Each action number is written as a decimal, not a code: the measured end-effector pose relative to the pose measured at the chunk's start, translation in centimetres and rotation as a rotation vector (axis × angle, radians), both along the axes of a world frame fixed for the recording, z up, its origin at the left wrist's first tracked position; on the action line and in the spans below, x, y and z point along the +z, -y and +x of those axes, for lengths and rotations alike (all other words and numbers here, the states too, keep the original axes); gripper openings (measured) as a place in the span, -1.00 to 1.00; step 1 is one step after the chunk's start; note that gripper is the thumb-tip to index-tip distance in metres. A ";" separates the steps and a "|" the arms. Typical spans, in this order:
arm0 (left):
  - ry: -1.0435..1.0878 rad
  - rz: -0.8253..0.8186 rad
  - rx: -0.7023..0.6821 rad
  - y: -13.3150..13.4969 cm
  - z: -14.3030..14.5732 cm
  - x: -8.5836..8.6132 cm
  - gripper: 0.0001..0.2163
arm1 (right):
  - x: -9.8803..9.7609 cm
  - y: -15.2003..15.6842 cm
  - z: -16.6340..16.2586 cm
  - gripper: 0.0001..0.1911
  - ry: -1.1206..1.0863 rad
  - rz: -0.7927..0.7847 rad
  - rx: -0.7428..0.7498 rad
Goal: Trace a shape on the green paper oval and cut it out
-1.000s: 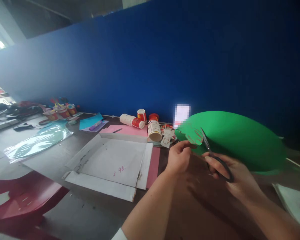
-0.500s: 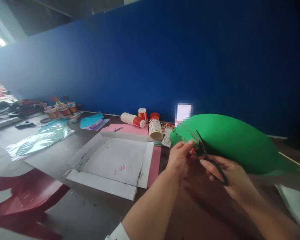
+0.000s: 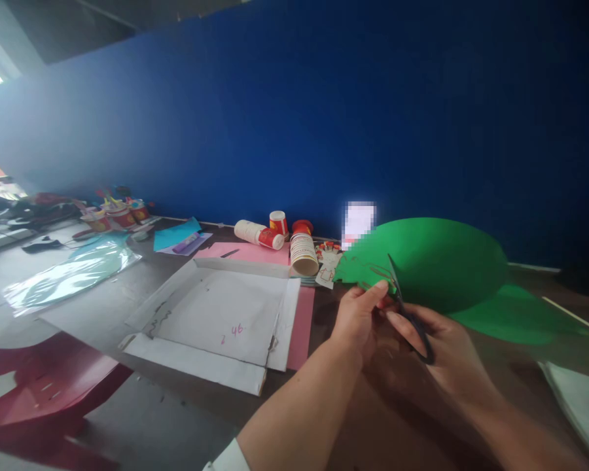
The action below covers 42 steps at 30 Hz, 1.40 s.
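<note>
A large green sheet of paper (image 3: 442,255) curves up from the table, with brown outlines drawn near its left edge. My left hand (image 3: 360,314) pinches that drawn edge between thumb and fingers. Black-handled scissors (image 3: 417,333) are gripped in my right hand (image 3: 444,347), just right of the left hand. One dark blade shows in front of the green paper, beside the outlines; the other blade is hidden. Another green piece (image 3: 505,317) lies low on the table to the right; whether it joins the sheet I cannot tell.
A shallow white cardboard tray (image 3: 216,366) lies left of my hands over pink paper (image 3: 302,327). Paper cups (image 3: 304,254) stand and lie along the blue wall (image 3: 275,118). A red stool (image 3: 44,399) is at lower left. A thin stick (image 3: 574,316) lies at right.
The green sheet has bent over further, its right side drawing in leftward and a lower part showing on the table. The scissors and right hand have shifted slightly left and stand more upright.
</note>
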<state>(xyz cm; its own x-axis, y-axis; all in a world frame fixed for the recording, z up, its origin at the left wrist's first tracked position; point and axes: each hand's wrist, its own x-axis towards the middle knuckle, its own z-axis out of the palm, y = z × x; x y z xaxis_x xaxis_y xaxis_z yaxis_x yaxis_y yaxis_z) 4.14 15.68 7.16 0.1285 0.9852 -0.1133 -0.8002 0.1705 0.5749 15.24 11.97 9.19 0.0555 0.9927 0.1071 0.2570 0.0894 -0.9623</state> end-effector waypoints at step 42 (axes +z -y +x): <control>0.041 -0.058 -0.016 0.0 0.1 0.3 -0.57 | -0.3 0.0 0.0 -0.56 0.093 0.030 -0.039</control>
